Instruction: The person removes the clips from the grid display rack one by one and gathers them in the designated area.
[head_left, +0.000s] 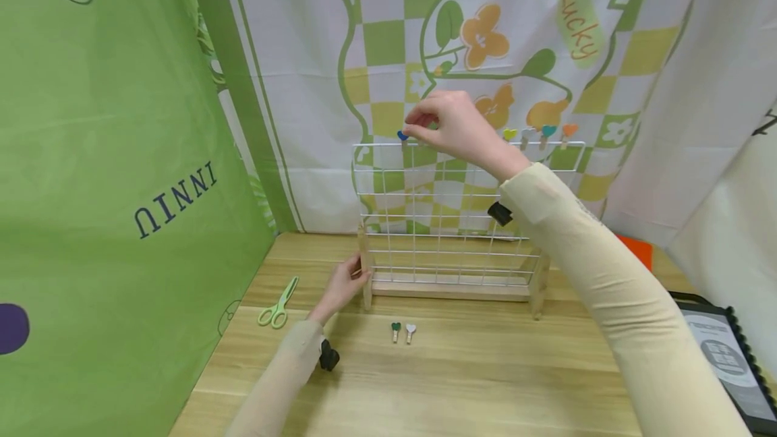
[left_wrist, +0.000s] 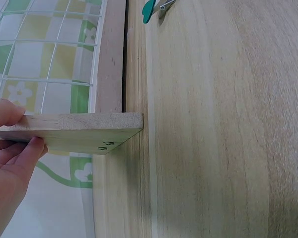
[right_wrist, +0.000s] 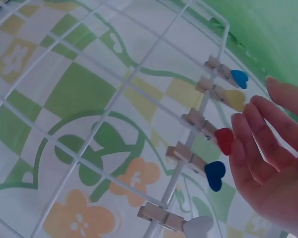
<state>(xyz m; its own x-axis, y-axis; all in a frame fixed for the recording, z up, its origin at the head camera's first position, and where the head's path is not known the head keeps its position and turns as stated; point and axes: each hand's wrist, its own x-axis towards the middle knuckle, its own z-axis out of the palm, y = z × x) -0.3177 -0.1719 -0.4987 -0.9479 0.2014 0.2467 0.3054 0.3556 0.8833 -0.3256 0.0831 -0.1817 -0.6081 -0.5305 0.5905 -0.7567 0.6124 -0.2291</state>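
Note:
My right hand (head_left: 452,120) is at the top left of a white wire grid rack, its fingers loosely bent. Beside its fingertips are wooden clothespins with hearts, clipped on the top wire: a blue one (right_wrist: 239,78), a yellow one (right_wrist: 234,99) and a red one (right_wrist: 224,140). The thumb stands apart from the blue heart; nothing shows pinched. Further along are a dark blue clothespin (right_wrist: 215,175) and a white one (right_wrist: 197,227). Low at the left, my left hand (head_left: 340,288) grips the rack's wooden side support (left_wrist: 79,121) between thumb and fingers.
A green clothespin (head_left: 396,331) and a white heart clothespin (head_left: 410,332) lie on the table before the rack. Green scissors (head_left: 279,305) lie left. An orange clothespin (head_left: 569,130) is clipped near the rack's right end. A spiral-bound book (head_left: 722,349) sits at the right.

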